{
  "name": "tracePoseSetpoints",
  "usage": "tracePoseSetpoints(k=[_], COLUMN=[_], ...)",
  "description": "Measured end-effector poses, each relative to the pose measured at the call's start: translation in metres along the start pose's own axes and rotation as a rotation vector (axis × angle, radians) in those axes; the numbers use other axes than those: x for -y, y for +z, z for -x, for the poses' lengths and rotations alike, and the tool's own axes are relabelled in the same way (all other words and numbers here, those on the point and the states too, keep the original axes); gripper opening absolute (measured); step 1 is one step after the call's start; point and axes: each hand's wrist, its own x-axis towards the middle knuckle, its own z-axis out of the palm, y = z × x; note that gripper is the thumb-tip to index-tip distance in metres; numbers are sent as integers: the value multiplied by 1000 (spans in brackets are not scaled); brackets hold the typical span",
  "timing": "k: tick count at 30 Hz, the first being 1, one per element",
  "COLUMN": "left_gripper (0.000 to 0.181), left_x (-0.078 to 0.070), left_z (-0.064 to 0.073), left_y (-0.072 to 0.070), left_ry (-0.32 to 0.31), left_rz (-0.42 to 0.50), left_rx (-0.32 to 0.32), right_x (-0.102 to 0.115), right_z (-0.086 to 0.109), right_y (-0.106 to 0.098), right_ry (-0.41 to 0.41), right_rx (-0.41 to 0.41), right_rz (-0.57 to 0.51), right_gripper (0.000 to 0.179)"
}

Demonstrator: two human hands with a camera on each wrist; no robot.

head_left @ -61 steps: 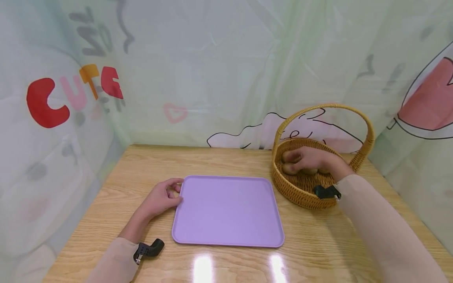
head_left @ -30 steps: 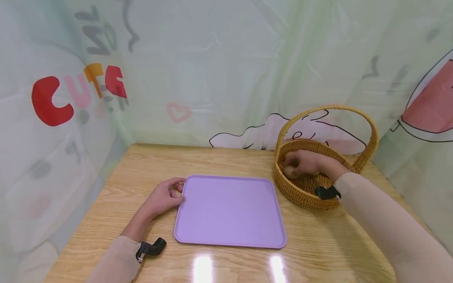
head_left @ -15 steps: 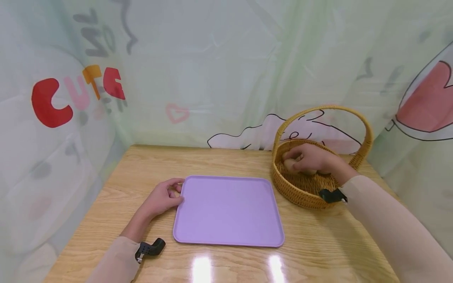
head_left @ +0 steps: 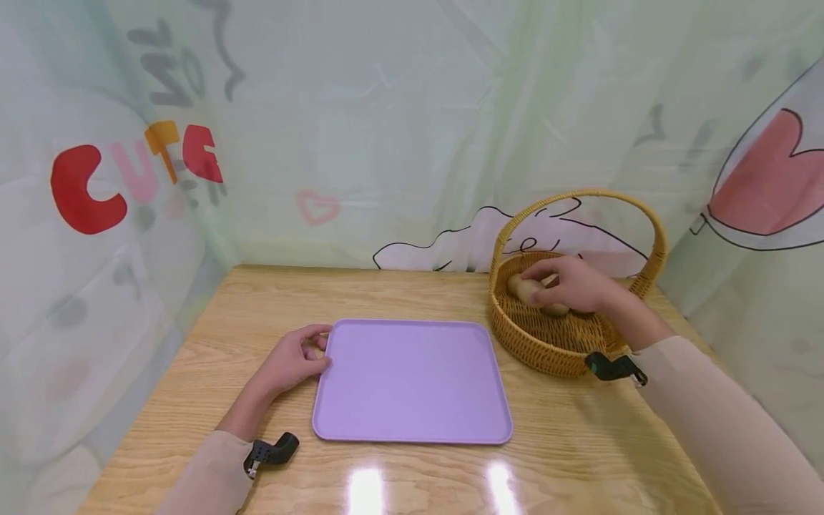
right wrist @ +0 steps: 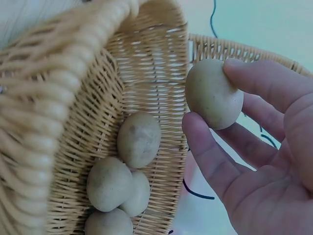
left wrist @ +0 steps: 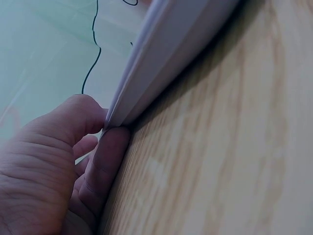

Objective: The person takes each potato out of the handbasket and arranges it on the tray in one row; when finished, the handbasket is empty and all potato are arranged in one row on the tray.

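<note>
My right hand (head_left: pixel 579 286) pinches a pale greenish-brown egg (right wrist: pixel 213 94) between thumb and fingertips, just above the basket's inside. Below it, in the right wrist view, several more eggs (right wrist: pixel 139 139) lie together in the wicker basket (right wrist: pixel 151 63). That basket, with a tall arched handle (head_left: pixel 592 192), stands at the table's back right. At the tray's left edge, my left hand (head_left: pixel 290 366) grips the rim of a flat lilac tray (head_left: pixel 412 383). In the left wrist view, its thumb and a finger (left wrist: pixel 111 152) meet at the tray's corner, close to the wood.
Under everything is a light wooden table (head_left: pixel 257 293) with glare near its front. A printed curtain (head_left: pixel 360 129) hangs behind and along both sides, close to the basket. Each wrist carries a small black camera mount (head_left: pixel 273 450).
My right hand, deep among the eggs before, has risen slightly and drawn back to the right with an egg in its fingers. The left hand stays at the tray's edge.
</note>
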Motion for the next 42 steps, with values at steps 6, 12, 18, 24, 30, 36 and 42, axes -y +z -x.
tracePoseSetpoints(k=[6,12,18,24,30,36,42], left_gripper=[60,60,60,60,60,60,60], left_x=[-1,-2,-4,-7,-7,-6,-5], left_z=[1,2,4,5,6,6,5], left_y=[0,0,1,1,1,1,2], left_ry=[10,8,-9,-11,-13,-12,-6], left_rz=[-17,-22,-16,0,2,-4,10], left_rx=[-5,-13,-15,-2,-11,-12,-7], right_x=[7,19,34,49,61,71,82], right_z=[10,18,22,23,21,15,6], right_y=[4,10,14,18,25,36,45], right_ry=[-10,-24,-50,-71,-94,-95,-113], right_rx=[-38,-65,-92,-109,-119,-125,-113], right_rz=[-59,-139,-137,-174,-249,-277,-312], right_gripper=[43,39,41,41,39,43,43])
